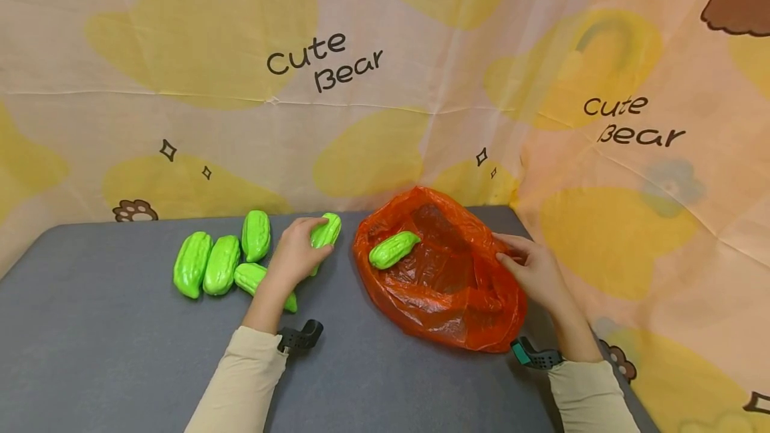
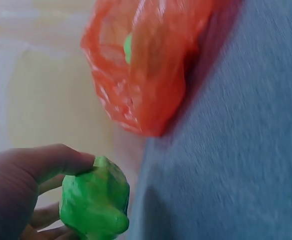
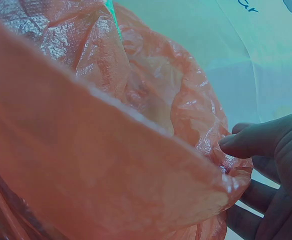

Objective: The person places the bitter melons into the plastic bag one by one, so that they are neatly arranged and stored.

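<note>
From my station I'm watching the left hand (image 1: 295, 252) pinching a green gourd (image 1: 325, 231) left of the red bag (image 1: 421, 316); the right hand (image 1: 532, 272) is pinching the bag's right edge, presumably holding it wide; 1 gourd (image 1: 394, 250) is lying inside, 4 gourds (image 1: 192, 264) farther left on the bench (image 1: 120, 353).

left grip (image 2: 13, 187) holding green gourd (image 2: 95, 202), red bag (image 2: 158, 75)
</note>
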`<state>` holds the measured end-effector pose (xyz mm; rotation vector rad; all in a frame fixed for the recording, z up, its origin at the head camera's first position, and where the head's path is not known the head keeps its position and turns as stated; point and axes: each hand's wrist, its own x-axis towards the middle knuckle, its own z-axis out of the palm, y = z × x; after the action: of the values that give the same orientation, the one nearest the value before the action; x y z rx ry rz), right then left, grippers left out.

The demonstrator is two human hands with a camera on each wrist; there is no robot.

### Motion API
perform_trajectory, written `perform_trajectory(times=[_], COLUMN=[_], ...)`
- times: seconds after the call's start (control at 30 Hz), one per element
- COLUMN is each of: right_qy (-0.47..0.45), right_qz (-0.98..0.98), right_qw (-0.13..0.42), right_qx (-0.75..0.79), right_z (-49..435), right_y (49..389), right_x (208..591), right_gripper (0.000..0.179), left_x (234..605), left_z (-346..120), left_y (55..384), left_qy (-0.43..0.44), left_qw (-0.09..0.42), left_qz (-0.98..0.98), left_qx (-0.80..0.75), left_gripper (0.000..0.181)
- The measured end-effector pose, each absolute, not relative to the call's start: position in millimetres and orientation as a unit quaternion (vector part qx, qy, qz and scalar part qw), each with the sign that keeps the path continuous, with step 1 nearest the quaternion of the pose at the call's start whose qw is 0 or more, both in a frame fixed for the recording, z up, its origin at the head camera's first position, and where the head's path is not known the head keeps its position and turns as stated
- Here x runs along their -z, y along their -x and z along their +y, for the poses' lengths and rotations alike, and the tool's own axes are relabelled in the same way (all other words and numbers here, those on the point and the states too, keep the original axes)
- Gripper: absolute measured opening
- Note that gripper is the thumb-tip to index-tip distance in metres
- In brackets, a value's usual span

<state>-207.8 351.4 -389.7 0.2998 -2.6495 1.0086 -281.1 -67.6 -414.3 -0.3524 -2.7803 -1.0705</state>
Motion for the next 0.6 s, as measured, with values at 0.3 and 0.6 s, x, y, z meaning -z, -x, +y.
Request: perform_trajectory(times=[0.3, 0.6], right_qy=[-0.104, -0.102], right_qz=[-0.919, -0.922], right_qw=[0.146, 0.142], right_qx=[-0.350, -0.346], right_z=[350.9, 350.9], right_y=[207.9, 207.0], right_x=[389.2, 389.8], right_gripper=[0.038, 0.039], left_x=[400.0, 393.4], left_z=[-45.5, -30.7], left_y=[271.3, 269.3], left_qy=[0.125, 0.135], left_qw=[0.071, 0.088], left_qz=[-0.912, -0.893], left_qx=[0.384, 0.421], left_gripper=[0.056, 0.054])
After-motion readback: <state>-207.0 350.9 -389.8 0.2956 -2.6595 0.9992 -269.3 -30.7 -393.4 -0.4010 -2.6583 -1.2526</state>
